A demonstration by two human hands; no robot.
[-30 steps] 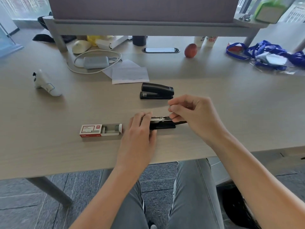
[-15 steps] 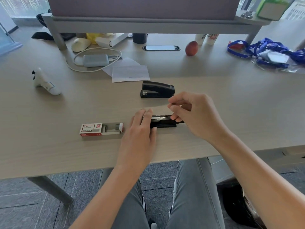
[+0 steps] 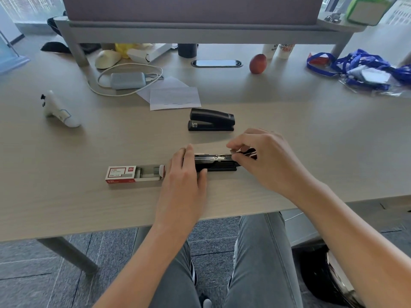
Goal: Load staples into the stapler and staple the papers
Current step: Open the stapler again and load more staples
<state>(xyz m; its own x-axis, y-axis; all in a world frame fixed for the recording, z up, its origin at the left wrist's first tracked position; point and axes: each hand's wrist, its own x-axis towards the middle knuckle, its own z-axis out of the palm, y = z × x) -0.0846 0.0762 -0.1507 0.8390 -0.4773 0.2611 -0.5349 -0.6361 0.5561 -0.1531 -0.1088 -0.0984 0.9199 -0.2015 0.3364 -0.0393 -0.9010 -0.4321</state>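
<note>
A black stapler [image 3: 215, 162] lies on the desk with its top swung back and its metal staple channel facing up. My left hand [image 3: 185, 174] grips its left end and holds it down. My right hand [image 3: 264, 161] pinches at the right end of the channel with thumb and forefinger; whether staples are between the fingers is hidden. A red and white staple box [image 3: 133, 174] lies slid open just left of my left hand. A second black stapler [image 3: 211, 122] sits closed farther back. The papers [image 3: 173, 96] lie behind it.
A white controller [image 3: 60, 112] lies at the left, a grey power bank [image 3: 127, 80] with a looped white cable behind it. A red fruit [image 3: 258, 63] and blue lanyards [image 3: 364, 67] are at the back right. A monitor shelf leg [image 3: 75, 45] stands on the desk.
My right hand has come down slightly toward the right end of the open stapler. My left hand stays on the stapler's left end. The view has shifted a little.
</note>
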